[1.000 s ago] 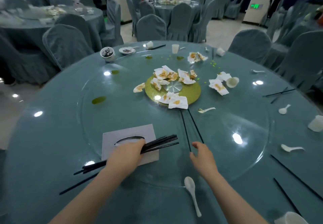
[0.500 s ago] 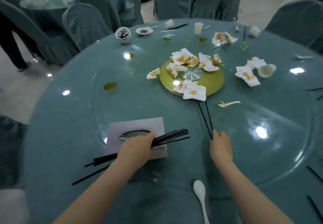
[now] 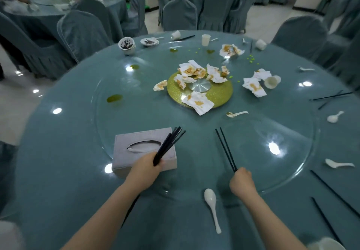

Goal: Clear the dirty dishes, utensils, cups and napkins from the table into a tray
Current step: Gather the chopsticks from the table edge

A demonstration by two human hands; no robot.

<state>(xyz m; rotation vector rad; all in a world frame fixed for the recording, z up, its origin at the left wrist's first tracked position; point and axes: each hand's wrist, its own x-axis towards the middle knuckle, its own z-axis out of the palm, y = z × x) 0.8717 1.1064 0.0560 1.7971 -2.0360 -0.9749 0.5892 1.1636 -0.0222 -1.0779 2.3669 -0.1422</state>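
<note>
Gripping chopsticks in both hands over the round surface!
Left hand [image 3: 145, 168] clutches a black bundle [image 3: 169, 144] above the tissue box [image 3: 143, 149]; right hand [image 3: 242, 182] pinches two chopsticks [image 3: 226, 149] pointing to eleven o'clock.

Our left hand [image 3: 145, 168] sits at lower centre-left of the frame, fingers curled round a bundle of black chopsticks [image 3: 169, 144]. Our right hand [image 3: 242, 181], lower centre-right, pinches a pair of chopsticks [image 3: 226, 149] by their near ends. Both bare forearms reach up from the bottom edge.
</note>
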